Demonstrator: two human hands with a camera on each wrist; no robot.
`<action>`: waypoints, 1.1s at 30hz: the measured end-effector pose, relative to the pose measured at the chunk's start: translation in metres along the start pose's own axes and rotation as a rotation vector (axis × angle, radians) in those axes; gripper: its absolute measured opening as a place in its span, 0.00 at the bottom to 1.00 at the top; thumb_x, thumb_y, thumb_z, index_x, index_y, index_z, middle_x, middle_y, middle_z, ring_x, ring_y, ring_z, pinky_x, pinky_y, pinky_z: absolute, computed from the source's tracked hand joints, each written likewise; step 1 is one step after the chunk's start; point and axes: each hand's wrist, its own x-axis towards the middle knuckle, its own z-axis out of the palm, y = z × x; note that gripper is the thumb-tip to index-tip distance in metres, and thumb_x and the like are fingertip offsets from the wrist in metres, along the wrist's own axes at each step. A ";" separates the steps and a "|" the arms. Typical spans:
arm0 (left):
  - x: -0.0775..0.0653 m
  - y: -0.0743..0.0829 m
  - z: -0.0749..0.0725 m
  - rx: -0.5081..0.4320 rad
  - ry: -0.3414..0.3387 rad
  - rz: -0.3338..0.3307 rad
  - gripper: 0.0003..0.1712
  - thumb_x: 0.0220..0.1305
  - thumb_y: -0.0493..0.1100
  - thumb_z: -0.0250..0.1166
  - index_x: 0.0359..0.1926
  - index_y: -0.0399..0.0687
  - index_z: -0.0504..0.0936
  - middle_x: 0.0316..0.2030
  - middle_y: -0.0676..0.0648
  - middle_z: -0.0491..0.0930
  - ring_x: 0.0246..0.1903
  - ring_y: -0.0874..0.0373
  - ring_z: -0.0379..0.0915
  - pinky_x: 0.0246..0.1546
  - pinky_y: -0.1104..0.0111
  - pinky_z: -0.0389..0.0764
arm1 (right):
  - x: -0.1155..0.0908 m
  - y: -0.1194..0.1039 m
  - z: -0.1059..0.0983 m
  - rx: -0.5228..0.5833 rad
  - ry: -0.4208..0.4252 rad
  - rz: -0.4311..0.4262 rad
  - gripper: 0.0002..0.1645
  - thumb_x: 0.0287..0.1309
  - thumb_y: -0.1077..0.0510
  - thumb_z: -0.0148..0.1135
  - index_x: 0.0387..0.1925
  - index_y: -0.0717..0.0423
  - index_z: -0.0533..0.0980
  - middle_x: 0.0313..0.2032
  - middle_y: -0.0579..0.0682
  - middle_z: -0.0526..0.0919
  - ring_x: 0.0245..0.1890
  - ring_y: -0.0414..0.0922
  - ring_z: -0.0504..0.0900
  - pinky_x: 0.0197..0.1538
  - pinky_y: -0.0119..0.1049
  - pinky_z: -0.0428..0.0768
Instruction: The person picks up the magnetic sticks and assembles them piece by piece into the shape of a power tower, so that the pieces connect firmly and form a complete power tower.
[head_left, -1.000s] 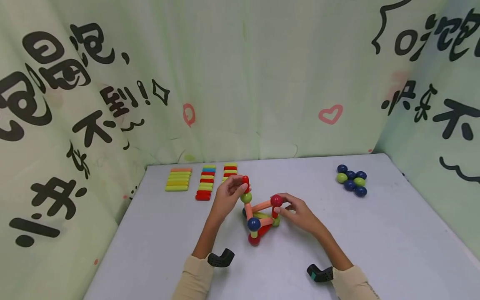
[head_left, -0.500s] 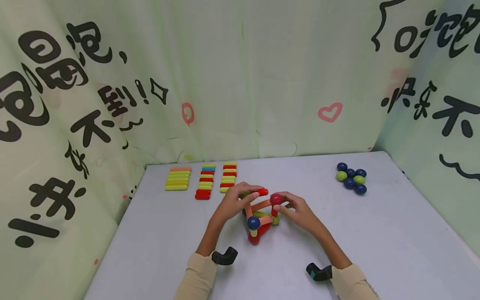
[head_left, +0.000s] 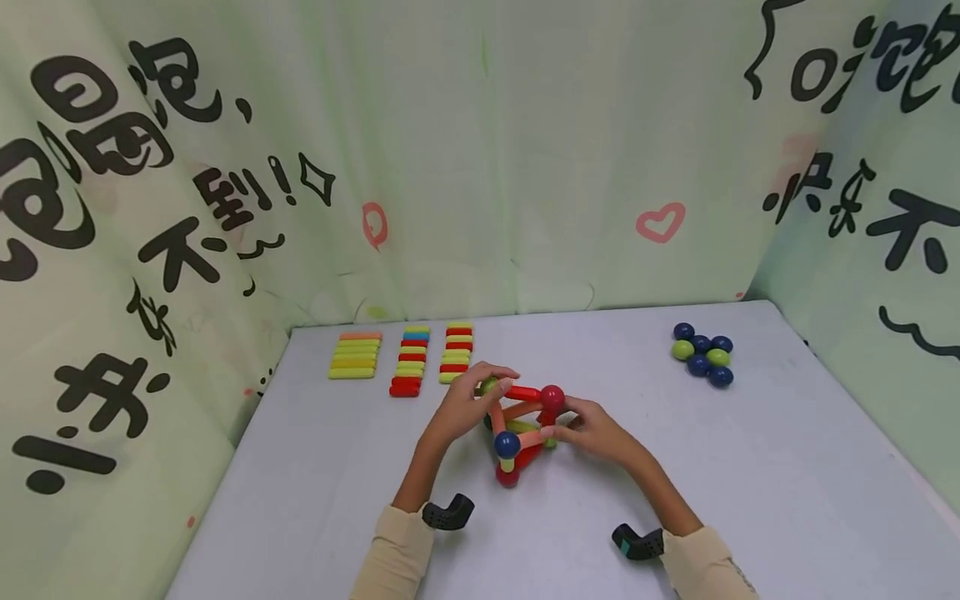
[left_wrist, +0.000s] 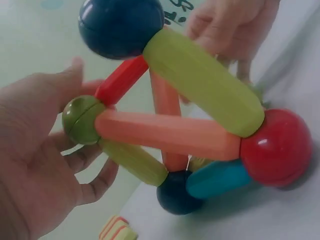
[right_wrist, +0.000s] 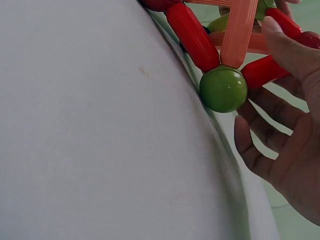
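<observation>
One structure of coloured rods and balls [head_left: 522, 427] sits on the white table [head_left: 300, 500], just below the centre of the head view, between my hands. With my left hand [head_left: 462, 403] I hold its upper-left corner, thumb and fingers about a green ball [left_wrist: 81, 120]; a red rod [head_left: 522, 392] runs from there to a red ball [head_left: 552, 397] at the upper right. My right hand [head_left: 597, 429] grips the right side, thumb and fingers around the red upright [right_wrist: 263, 71] beneath that ball. Nearest me, a dark blue ball [head_left: 507, 444] tops a yellow-green rod [left_wrist: 205, 82] that ends in a lower red ball [head_left: 507, 476]. A teal rod [left_wrist: 218, 179] shows low in the left wrist view. Left of centre lie three rows of sticks [head_left: 409, 361], and toward the right edge a cluster of blue and green balls [head_left: 698, 366]. Behind, a pale green curtain [head_left: 510, 167] with black lettering fills the upper frame
</observation>
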 end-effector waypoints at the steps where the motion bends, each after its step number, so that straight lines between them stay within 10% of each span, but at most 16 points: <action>1: 0.000 -0.002 -0.002 -0.012 0.034 -0.017 0.18 0.71 0.56 0.56 0.53 0.55 0.82 0.50 0.51 0.80 0.54 0.56 0.74 0.55 0.58 0.79 | 0.000 0.001 0.001 -0.014 -0.027 0.014 0.29 0.58 0.50 0.68 0.58 0.59 0.74 0.49 0.54 0.84 0.48 0.50 0.80 0.46 0.32 0.81; 5: -0.003 -0.014 -0.015 0.041 0.218 -0.065 0.17 0.74 0.52 0.54 0.49 0.48 0.83 0.46 0.46 0.82 0.49 0.52 0.77 0.52 0.57 0.80 | 0.001 0.002 0.004 -0.058 -0.096 0.044 0.31 0.54 0.47 0.71 0.55 0.58 0.75 0.47 0.52 0.83 0.44 0.46 0.78 0.43 0.31 0.80; 11: -0.016 -0.038 -0.041 0.414 0.434 -0.293 0.09 0.65 0.39 0.65 0.45 0.43 0.84 0.46 0.40 0.78 0.49 0.46 0.72 0.48 0.56 0.80 | 0.000 0.002 0.009 -0.116 -0.088 0.051 0.33 0.49 0.49 0.75 0.54 0.59 0.74 0.40 0.49 0.80 0.38 0.44 0.74 0.38 0.30 0.77; 16: -0.027 -0.057 -0.057 0.620 0.432 -0.468 0.15 0.61 0.38 0.68 0.50 0.44 0.83 0.53 0.36 0.71 0.55 0.41 0.67 0.49 0.51 0.78 | 0.000 0.001 0.014 -0.159 -0.069 0.070 0.38 0.45 0.48 0.77 0.55 0.60 0.72 0.41 0.49 0.81 0.39 0.43 0.74 0.40 0.30 0.77; 23: -0.032 -0.065 -0.064 0.674 0.379 -0.476 0.15 0.59 0.39 0.70 0.47 0.42 0.82 0.46 0.37 0.75 0.47 0.44 0.71 0.44 0.55 0.80 | 0.002 0.001 0.020 -0.181 -0.023 0.078 0.34 0.44 0.47 0.78 0.50 0.59 0.74 0.33 0.46 0.79 0.34 0.42 0.73 0.34 0.29 0.73; 27: -0.028 -0.054 -0.062 0.541 0.355 -0.465 0.15 0.59 0.42 0.71 0.46 0.40 0.82 0.41 0.40 0.79 0.43 0.48 0.75 0.43 0.58 0.81 | 0.002 -0.002 0.025 -0.196 0.028 0.110 0.29 0.44 0.48 0.78 0.43 0.58 0.74 0.25 0.45 0.73 0.27 0.40 0.71 0.28 0.29 0.69; 33: -0.017 -0.021 -0.051 -0.088 0.314 -0.417 0.21 0.67 0.47 0.64 0.56 0.41 0.79 0.47 0.41 0.81 0.46 0.51 0.77 0.51 0.61 0.81 | 0.002 -0.007 0.032 -0.253 0.092 0.163 0.28 0.45 0.48 0.77 0.41 0.59 0.74 0.21 0.44 0.69 0.24 0.39 0.70 0.26 0.29 0.67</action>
